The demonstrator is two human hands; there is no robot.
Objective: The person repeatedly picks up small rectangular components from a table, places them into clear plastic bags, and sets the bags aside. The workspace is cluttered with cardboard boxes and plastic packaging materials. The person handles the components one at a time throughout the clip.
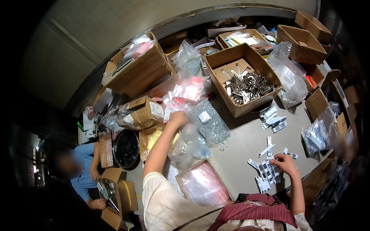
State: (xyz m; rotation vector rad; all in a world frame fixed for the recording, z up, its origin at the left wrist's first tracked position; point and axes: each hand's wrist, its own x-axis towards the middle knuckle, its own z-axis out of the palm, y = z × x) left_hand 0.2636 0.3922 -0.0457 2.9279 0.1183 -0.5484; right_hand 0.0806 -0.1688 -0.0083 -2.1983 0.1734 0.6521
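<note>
Reaching left hand (178, 117) into one bag of screws (209, 122), right hand (284, 163) on small packets (266, 173)

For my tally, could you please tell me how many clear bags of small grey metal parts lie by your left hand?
1: the bag of grey parts lies beside the left hand; others may be hidden.

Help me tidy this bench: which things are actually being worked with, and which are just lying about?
In use:
left hand on the clear bag of small metal parts
right hand on the small white packets

Lying about:
open box of metal pieces
round black tub
closed taped box
</note>
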